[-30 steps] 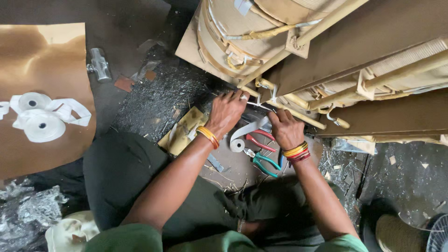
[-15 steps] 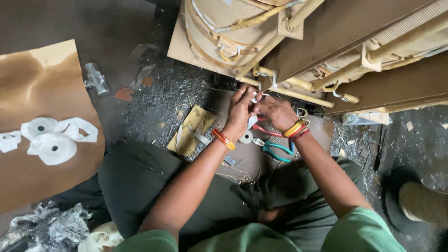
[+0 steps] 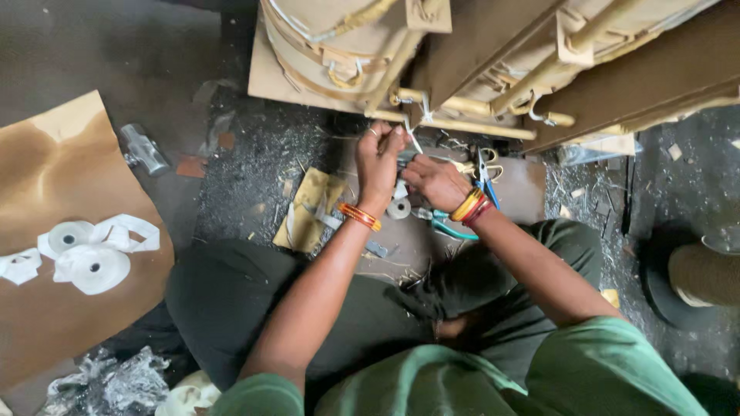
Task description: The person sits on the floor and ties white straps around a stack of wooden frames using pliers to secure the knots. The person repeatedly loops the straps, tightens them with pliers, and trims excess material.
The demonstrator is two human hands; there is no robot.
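Note:
My left hand (image 3: pixel 380 160) is raised with its fingers pinched on a thin white strip (image 3: pixel 412 137) that runs up to the tan winding (image 3: pixel 462 124) of a large tan-wrapped coil assembly (image 3: pixel 339 46). My right hand (image 3: pixel 435 182) sits just right of it, fingers curled on the same strip lower down. Orange bangles ring both wrists. Below the hands lie a small white tape roll (image 3: pixel 398 208) and teal-handled pliers (image 3: pixel 451 228) on the floor.
Brown paper (image 3: pixel 54 192) at the left carries two white tape rolls (image 3: pixel 89 262) and loose tape. A grey metal hammer head (image 3: pixel 144 149) lies near it. Blue-handled scissors (image 3: pixel 485 173), a yellowish scrap (image 3: pixel 312 208), crumpled plastic (image 3: pixel 108 381) and a dark stool (image 3: pixel 694 277) surround my crossed legs.
Both hands have risen from the floor tools toward the coil's lower edge and come together on the white strip. The camera view has shifted left and closer.

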